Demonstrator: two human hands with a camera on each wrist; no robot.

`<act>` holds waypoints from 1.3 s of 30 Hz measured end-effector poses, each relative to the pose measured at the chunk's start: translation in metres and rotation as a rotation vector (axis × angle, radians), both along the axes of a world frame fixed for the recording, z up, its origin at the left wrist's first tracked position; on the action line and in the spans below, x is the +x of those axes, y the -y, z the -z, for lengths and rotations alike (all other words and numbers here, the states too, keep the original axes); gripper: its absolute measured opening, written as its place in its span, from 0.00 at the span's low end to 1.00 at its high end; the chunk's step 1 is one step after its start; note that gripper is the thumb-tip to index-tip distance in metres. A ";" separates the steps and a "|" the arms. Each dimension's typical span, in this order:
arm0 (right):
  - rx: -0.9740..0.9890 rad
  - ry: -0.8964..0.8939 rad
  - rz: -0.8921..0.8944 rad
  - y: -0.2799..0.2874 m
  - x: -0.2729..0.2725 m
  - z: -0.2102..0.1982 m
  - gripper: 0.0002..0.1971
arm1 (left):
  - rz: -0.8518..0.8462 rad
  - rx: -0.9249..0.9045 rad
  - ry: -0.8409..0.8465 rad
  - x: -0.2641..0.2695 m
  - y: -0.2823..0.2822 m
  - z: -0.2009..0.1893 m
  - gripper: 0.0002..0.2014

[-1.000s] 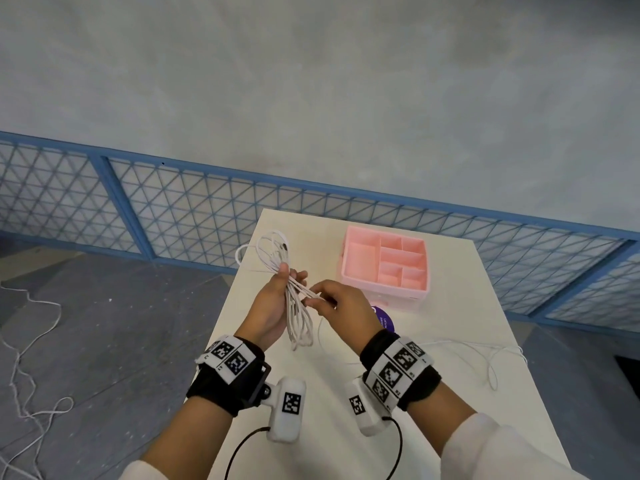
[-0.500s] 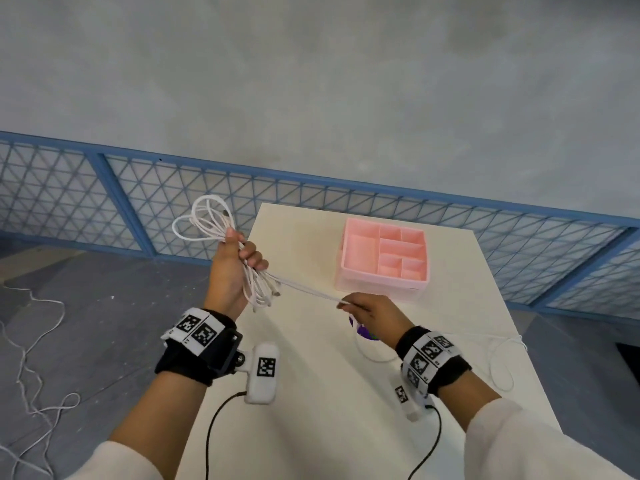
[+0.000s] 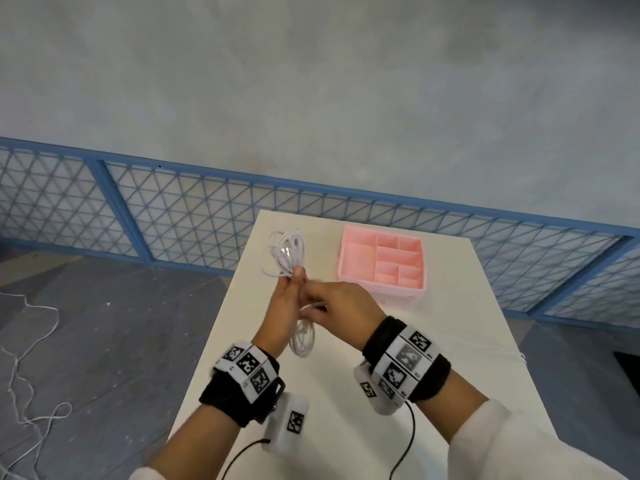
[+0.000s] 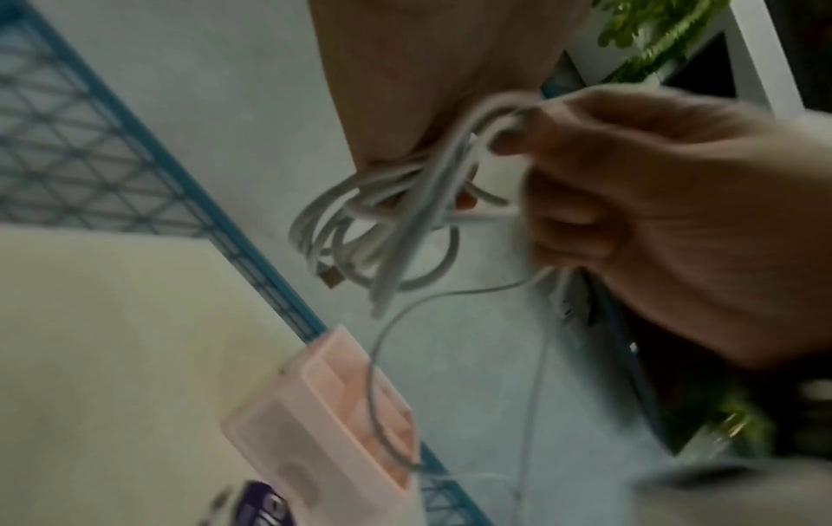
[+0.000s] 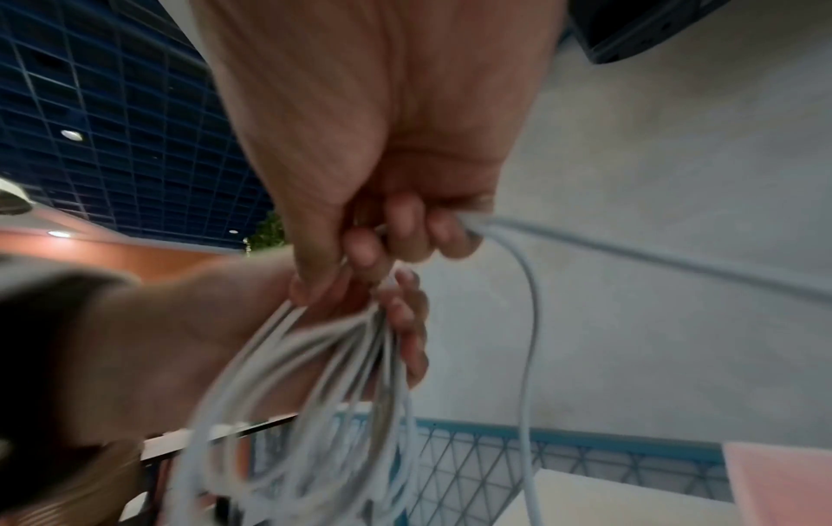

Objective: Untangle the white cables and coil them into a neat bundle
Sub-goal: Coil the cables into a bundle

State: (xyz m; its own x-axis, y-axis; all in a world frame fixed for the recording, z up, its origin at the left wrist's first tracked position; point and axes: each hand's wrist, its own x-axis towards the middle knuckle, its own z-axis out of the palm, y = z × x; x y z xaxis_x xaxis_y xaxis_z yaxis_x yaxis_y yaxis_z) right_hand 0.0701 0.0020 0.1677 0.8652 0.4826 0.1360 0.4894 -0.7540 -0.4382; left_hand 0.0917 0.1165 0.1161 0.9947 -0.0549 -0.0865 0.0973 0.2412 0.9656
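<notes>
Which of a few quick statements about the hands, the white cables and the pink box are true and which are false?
1. The left hand grips the coiled white cables. True.
2. The pink organizer box holds the cables. False: its compartments look empty.
3. The right hand rests flat on the table. False: it pinches a cable strand beside the left hand.
4. Loops stick out above and below the left hand. True.
</notes>
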 end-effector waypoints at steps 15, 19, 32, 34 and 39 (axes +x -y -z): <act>0.274 -0.546 0.048 0.047 0.029 0.010 0.12 | 0.214 0.082 -0.156 0.000 -0.019 -0.019 0.16; -0.053 -0.399 0.080 0.072 0.040 0.024 0.08 | 0.228 0.132 -0.169 0.001 -0.035 -0.015 0.16; -0.318 -0.193 0.210 0.082 0.043 0.055 0.13 | 0.093 0.245 -0.147 0.015 -0.068 -0.013 0.15; -0.141 -0.217 0.329 0.087 0.045 0.054 0.12 | 0.166 0.436 -0.136 0.013 -0.070 -0.008 0.15; 0.283 -0.154 0.583 0.075 0.050 0.042 0.10 | 0.335 0.601 -0.214 0.003 -0.058 0.016 0.15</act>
State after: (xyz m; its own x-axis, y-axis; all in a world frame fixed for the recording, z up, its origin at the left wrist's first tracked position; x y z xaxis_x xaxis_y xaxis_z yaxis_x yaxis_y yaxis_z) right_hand 0.1205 -0.0731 0.1257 0.9934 -0.1069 0.0425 -0.0481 -0.7217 -0.6905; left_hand 0.0950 0.1743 0.1003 0.8905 -0.2359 -0.3890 0.2752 -0.4016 0.8735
